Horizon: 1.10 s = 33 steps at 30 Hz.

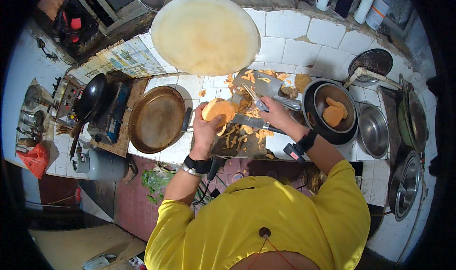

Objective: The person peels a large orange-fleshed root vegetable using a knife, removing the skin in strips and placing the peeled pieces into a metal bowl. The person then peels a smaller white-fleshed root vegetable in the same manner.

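Observation:
My left hand [206,131] holds a peeled piece of orange squash or pumpkin [219,112] above the counter. In my right hand [276,115] is a peeler with a grey handle [261,104], its head raised a little to the right of the piece. Beneath both hands, orange peelings [245,110] lie scattered over the worktop. A knife [251,121] lies under my right hand, and a cleaver [258,83] rests behind it with peelings on its blade. Peeled orange pieces [333,115] sit in a bowl nested in a dark basin at the right.
A large brown pan [156,118] stands left of my hands. Further left are a wok [93,92] on a gas stove [108,113] and a gas cylinder [103,164]. A steel bowl [373,131] is at the right; a round board [205,35] leans on the tiled wall.

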Tool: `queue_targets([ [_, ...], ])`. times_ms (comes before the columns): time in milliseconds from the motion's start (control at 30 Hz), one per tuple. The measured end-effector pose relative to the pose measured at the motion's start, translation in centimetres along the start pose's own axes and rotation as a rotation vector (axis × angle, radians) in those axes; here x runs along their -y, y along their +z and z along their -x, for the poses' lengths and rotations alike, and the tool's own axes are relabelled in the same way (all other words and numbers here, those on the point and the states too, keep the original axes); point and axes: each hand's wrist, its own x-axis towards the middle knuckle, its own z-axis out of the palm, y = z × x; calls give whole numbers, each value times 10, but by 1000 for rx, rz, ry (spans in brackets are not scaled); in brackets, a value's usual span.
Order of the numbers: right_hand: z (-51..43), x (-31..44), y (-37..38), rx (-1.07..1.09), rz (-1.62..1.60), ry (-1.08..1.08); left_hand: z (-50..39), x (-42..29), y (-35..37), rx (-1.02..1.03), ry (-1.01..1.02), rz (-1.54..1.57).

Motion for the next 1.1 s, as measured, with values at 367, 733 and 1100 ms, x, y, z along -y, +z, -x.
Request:
queue_targets([
  [367, 19, 81, 12, 4, 301, -233, -19, 22, 11, -21, 150, -156],
  [733, -6, 27, 28, 45, 588, -239, -7, 1, 9, -66, 348, -293],
  [1100, -1, 93, 3, -59, 362, -269, -32, -34, -11, -117, 711, -695],
])
